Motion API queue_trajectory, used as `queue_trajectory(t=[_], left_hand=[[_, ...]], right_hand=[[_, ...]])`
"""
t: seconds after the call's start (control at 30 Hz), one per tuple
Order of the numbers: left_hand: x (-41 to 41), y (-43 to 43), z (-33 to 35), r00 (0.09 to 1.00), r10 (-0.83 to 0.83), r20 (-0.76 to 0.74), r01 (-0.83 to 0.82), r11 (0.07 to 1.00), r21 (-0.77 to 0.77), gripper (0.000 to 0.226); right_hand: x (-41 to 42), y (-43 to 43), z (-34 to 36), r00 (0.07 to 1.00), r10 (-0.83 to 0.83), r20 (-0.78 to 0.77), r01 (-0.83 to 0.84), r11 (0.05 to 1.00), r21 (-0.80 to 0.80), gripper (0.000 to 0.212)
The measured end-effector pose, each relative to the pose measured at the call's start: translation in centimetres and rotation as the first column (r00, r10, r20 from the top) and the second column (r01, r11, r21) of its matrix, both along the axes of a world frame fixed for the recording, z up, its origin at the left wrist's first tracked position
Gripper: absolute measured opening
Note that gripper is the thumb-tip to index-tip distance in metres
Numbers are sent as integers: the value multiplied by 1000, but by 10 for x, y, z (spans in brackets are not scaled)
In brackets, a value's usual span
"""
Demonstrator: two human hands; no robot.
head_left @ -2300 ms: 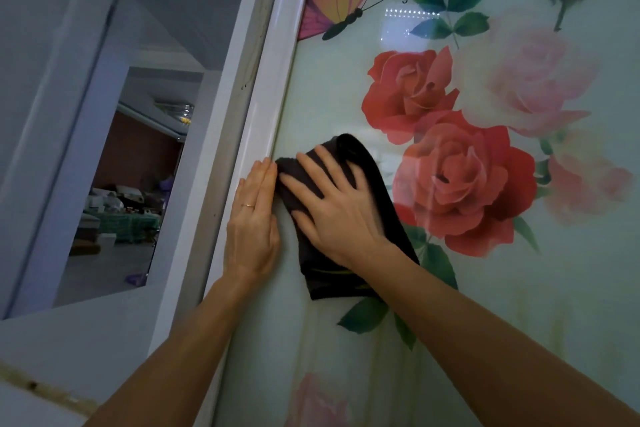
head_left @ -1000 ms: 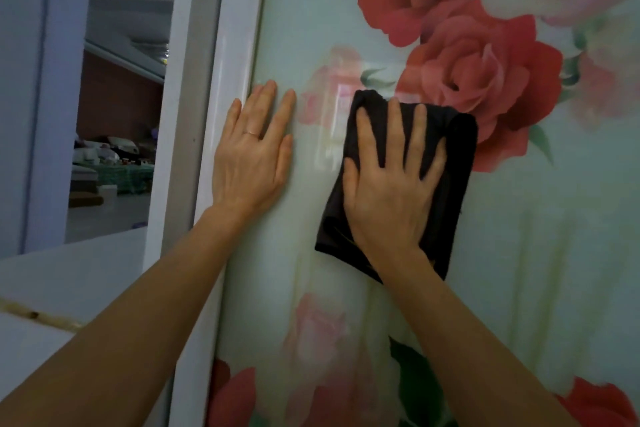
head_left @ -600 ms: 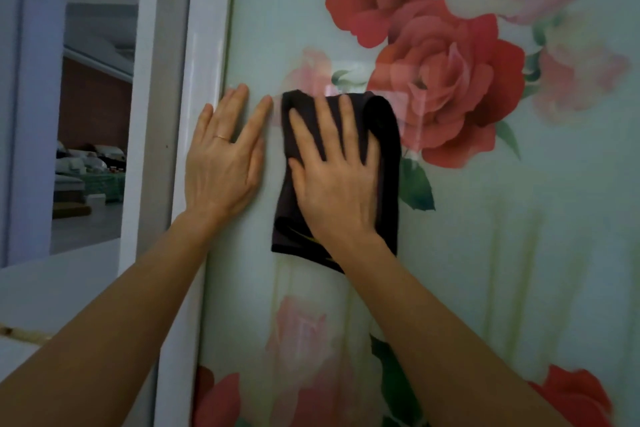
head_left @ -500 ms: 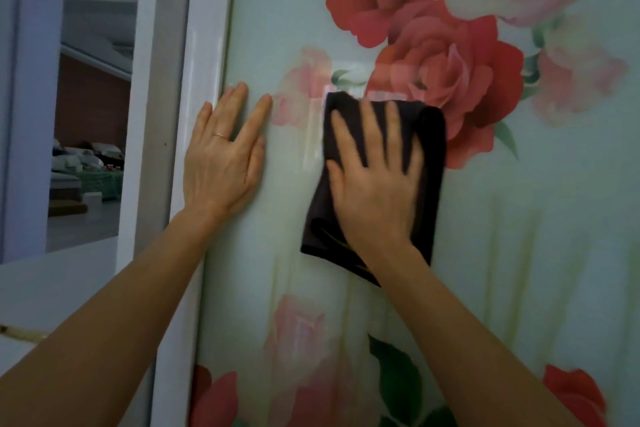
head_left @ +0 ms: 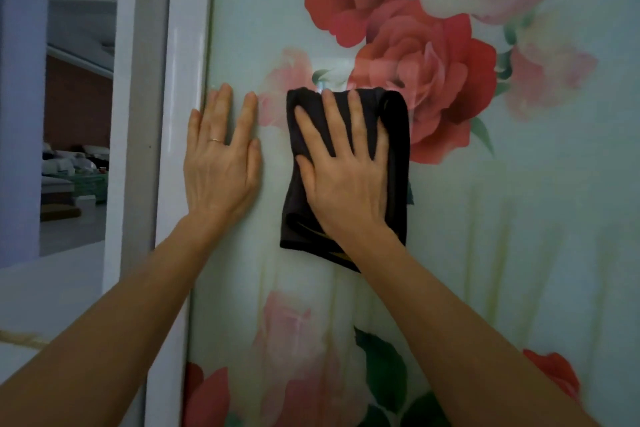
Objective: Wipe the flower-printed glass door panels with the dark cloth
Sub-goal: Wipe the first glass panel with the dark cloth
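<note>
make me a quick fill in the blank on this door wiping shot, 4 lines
Of the left hand and the right hand, only the ____ one presses the dark cloth.
The left hand rests on the glass panel and wears a ____ on one finger.
The left hand lies ____ the white frame and the dark cloth.
The large rose at the dark cloth's right edge is ____.
Missing words: right; ring; between; red.
</note>
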State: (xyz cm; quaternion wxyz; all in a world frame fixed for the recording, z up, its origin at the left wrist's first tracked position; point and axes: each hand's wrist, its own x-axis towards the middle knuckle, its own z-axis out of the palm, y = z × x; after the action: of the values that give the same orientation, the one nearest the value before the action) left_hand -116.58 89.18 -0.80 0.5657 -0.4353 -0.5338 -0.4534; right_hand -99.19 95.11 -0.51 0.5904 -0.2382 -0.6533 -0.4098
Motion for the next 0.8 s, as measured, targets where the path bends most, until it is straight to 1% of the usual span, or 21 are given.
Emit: queue_trajectory(t=[0.07, 0.13, 0.2, 0.27, 0.33, 0.37, 0.47, 0.57, 0.63, 0.7, 0.8], left_hand=[[9, 3, 1, 999, -27, 41, 26, 1000, 7, 56], [16, 4, 2, 997, -48, 64, 49, 999, -19, 58], [25, 7, 3, 997, -70, 41, 72, 996, -52, 60], [36, 12, 3, 995, -94, 14, 95, 993, -68, 61], [49, 17, 3, 993, -118, 22, 119, 991, -65, 60], [53, 20, 2, 992, -121, 24, 123, 990, -62, 59], [64, 28, -1, 995, -98, -2, 98, 995, -30, 56], [65, 30, -2, 996, -87, -5, 87, 996, -16, 55], [65, 29, -3, 996, -88, -4, 88, 996, -15, 55], [64, 28, -1, 996, -90, -3, 90, 996, -21, 56], [65, 29, 0, 997, -81, 12, 81, 997, -19, 56]], right_hand=[[21, 7, 0, 1000, -9, -25, 9, 1000, 7, 53], [44, 16, -1, 995, -36, -91, 35, 999, -8, 54], [63, 24, -3, 986, -85, -141, 81, 996, -33, 54], [64, 24, -4, 978, -106, -181, 96, 993, -63, 53], [50, 17, -2, 971, -112, -209, 97, 992, -82, 54], [38, 13, -1, 976, -102, -192, 90, 993, -71, 54], [20, 5, 3, 996, -48, -72, 47, 999, -12, 52], [32, 9, 5, 1000, 0, 12, 0, 1000, 13, 51], [53, 16, 3, 1000, 4, 31, -4, 1000, 20, 51], [83, 28, 0, 999, -33, -31, 33, 999, 2, 52], [126, 43, -4, 979, -91, -181, 83, 995, -49, 50]])
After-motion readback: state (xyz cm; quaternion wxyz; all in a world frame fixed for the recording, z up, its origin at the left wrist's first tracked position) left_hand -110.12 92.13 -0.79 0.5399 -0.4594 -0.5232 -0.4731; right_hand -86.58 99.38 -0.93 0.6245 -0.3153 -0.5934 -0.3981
